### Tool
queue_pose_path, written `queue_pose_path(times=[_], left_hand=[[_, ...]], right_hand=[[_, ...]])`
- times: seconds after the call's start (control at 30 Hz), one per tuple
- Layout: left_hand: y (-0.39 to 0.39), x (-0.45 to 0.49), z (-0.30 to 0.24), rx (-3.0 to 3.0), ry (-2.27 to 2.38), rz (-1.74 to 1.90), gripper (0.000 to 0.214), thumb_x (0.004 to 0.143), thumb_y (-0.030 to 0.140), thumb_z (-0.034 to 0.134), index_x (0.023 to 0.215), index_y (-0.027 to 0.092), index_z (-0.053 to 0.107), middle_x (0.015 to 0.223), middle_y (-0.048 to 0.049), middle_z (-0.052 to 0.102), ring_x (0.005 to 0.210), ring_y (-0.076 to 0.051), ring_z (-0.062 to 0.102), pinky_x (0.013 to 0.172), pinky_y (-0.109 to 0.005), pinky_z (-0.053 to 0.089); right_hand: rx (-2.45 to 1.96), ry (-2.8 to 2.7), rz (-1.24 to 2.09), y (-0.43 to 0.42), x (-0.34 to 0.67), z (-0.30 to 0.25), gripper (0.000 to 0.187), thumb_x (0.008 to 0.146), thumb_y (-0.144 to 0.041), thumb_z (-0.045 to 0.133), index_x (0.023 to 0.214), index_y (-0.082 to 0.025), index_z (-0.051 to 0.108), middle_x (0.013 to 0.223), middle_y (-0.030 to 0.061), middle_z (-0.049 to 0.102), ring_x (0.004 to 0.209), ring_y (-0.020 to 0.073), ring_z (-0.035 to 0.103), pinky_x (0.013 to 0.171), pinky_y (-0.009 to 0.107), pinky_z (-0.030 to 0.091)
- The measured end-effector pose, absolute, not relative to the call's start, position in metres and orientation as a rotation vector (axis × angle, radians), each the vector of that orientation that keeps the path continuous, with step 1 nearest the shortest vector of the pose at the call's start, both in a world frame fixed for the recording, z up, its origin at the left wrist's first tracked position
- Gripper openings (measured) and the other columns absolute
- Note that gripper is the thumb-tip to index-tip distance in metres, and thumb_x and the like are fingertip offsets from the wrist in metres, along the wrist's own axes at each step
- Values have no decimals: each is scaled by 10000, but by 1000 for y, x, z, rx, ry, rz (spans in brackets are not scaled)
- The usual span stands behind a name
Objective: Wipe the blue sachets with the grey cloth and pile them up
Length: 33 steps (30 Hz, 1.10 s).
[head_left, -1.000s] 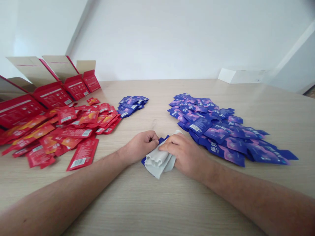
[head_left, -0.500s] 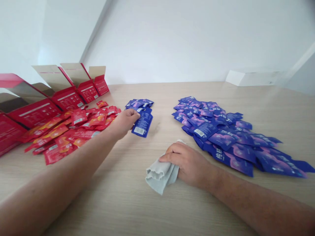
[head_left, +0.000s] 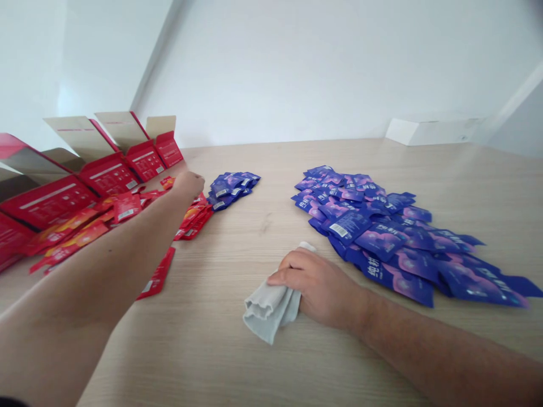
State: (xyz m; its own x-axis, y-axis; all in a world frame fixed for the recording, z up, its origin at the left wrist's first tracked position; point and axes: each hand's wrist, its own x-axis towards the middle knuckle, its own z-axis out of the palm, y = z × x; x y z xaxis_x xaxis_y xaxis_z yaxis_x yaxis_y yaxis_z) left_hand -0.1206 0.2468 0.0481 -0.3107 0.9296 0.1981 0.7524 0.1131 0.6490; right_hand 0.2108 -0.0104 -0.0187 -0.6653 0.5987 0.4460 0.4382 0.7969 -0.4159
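My left hand [head_left: 189, 183] reaches over the right side of a heap of red packets [head_left: 127, 206], its fingers curled; anything inside them is hidden. Just right of it lies a small pile of blue packets [head_left: 233, 189]. My forearm covers part of the red heap, and one red packet [head_left: 159, 278] pokes out beneath it. At the middle of the table, my right hand [head_left: 316, 285] is closed around a folded pale grey cloth [head_left: 271, 305] with a wavy edge. Right of that hand spreads a larger heap of blue-purple packets [head_left: 382, 226].
Several red cartons [head_left: 106, 175] stand in a row along the left, flaps raised. A white box [head_left: 430, 131] rests at the table's back right, against the white wall [head_left: 297, 68]. Wood-grain tabletop [head_left: 271, 373] lies under everything.
My left hand has gone left and slightly away from me, from the small blue pile to the red heap. The blue packet it gripped is out of it. My right hand keeps the cloth.
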Motion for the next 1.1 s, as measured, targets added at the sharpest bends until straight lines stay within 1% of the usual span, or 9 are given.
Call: queue_pose_path(times=[0.13,0.2,0.3,0.43,0.6,0.73,0.87,1.0,1.1], left_hand=[[229,-121,42,1720,2164,1018,187,757,210,626,914,172,721,570,-5,583,473,-148,511,490,-249,377],[219,-113,40,1746,2158,1030,229,759,236,626,957,181,727,595,-5,599,482,-140,505,483,-241,369],[201,-88,38,1831,2063,991,242,762,280,636,969,188,722,633,-6,615,501,-123,498,468,-218,350],[171,-37,31,1927,1792,797,231,773,305,640,966,196,704,598,4,560,488,-121,487,431,-207,321],[147,29,22,1869,1515,650,228,737,255,687,958,200,678,732,-25,668,575,-128,572,435,-191,353],[151,72,18,1740,1453,563,272,748,307,718,978,173,666,879,-72,732,607,-132,615,451,-204,415],[165,103,17,1519,1410,405,215,829,331,656,818,116,661,766,-114,724,529,-119,593,427,-210,415],[180,126,15,1344,1383,321,228,902,266,573,747,119,651,674,-83,696,490,-92,586,421,-175,407],[184,139,13,1274,1388,319,221,906,231,578,725,125,646,629,-55,677,456,-80,571,398,-162,375]], right_hand=[[-781,-2418,353,-13,214,-19,302,864,-114,650,1145,-212,702,1031,58,672,956,205,588,885,349,457],[-782,-2428,339,-15,215,-18,311,858,-107,648,1147,-209,702,1031,60,671,961,206,587,884,347,458],[-769,-2435,313,-17,218,-17,300,856,-108,647,1135,-200,707,1024,64,672,954,205,590,871,341,460],[-751,-2440,292,-20,221,-16,294,855,-106,647,1126,-197,713,1026,66,677,955,203,593,878,337,454],[-748,-2450,300,-22,224,-15,319,838,-91,649,1131,-200,713,1016,67,679,968,207,593,899,337,449],[-747,-2455,295,-23,228,-14,324,821,-90,664,1122,-199,715,1022,66,676,974,208,589,903,335,444],[-754,-2470,257,-22,232,-15,316,830,-106,664,1124,-209,717,1014,65,672,967,209,582,897,341,439],[-761,-2490,223,-21,236,-17,344,836,-109,653,1157,-219,711,1002,66,669,964,213,579,881,351,439],[-769,-2494,216,-20,237,-17,352,829,-109,656,1158,-223,710,1000,65,666,964,215,577,881,353,440]])
